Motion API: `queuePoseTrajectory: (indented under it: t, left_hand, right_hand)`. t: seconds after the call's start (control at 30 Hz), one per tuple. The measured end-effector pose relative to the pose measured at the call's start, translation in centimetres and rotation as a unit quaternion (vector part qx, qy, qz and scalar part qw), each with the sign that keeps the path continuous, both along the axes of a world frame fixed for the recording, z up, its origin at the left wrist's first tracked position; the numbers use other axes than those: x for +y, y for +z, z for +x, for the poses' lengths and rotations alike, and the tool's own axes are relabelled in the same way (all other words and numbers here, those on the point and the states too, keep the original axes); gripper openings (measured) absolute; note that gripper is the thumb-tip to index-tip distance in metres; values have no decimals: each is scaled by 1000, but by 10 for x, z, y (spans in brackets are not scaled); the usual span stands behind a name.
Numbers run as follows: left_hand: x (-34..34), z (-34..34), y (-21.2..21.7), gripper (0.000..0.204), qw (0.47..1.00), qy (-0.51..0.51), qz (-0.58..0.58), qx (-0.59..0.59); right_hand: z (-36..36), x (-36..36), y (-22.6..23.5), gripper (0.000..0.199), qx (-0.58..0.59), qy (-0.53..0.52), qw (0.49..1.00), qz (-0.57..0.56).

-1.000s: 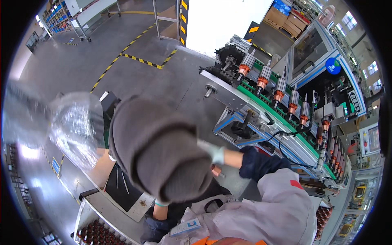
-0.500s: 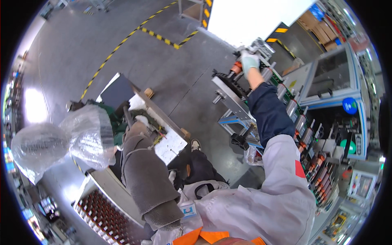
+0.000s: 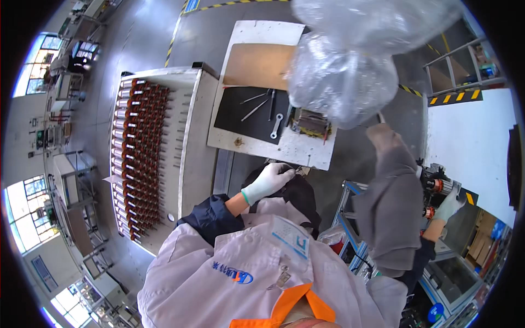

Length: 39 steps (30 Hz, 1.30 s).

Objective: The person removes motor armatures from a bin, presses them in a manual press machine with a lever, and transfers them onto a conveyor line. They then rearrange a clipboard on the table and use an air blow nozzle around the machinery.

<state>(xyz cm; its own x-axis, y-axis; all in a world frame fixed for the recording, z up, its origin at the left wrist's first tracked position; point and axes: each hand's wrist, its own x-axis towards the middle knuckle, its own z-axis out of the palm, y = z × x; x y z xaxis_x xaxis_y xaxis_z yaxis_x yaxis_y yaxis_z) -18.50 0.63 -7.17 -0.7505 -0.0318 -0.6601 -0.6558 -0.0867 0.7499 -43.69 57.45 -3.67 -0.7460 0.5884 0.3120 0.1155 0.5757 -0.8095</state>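
Note:
My left hand (image 3: pixel 270 181), in a white glove with a green cuff, is in front of my body by the near edge of the white worktable (image 3: pixel 314 159). Its fingers are curled together, and whatever they hold is too small to make out. Far to the right, my gloved right hand (image 3: pixel 450 205) reaches to the end of a conveyor line, beside a motor armature (image 3: pixel 439 186) with copper-coloured windings. Its fingertips are partly lost against the metal fixture. A second armature (image 3: pixel 429 211) sits nearer on that line.
A tray (image 3: pixel 188 126) of upright armatures stands left. The worktable carries a wrench (image 3: pixel 277 126), thin tools on a black mat (image 3: pixel 232 115) and a metal block (image 3: pixel 310 122). Clear plastic wrapping (image 3: pixel 344 71) and a grey cloth-covered shape (image 3: pixel 388 202) block part of the view.
The view has swung left, bringing the armature tray and worktable into fuller sight. My left hand shows clearly now. My right hand stays by the conveyor's end.

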Motion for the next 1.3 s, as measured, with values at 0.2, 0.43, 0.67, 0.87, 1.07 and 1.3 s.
queuePoseTrajectory:
  t: [0.2,0.43,0.67,0.87,1.07,1.3]
  left_hand:
    - [-76,11,-69,27,938,-129,-311,84]
    - [-203,-81,-133,60,773,-187,-601,80]
    - [-219,-132,-164,41,777,-236,-578,80]
    - [-221,-152,-189,24,822,-201,-522,103]
    - [-226,-181,-193,27,860,-78,-495,97]
    - [-265,-216,-204,49,864,406,249,-165]
  right_hand:
    - [130,-158,6,47,-154,156,975,35]
    - [292,-287,-70,56,-332,190,917,-111]
    - [371,-339,-86,58,-461,65,860,-210]
    - [382,-354,-72,59,-467,34,862,-194]
    - [373,-361,-66,59,-461,53,865,-191]
    - [353,-369,-60,59,-502,13,839,-212]
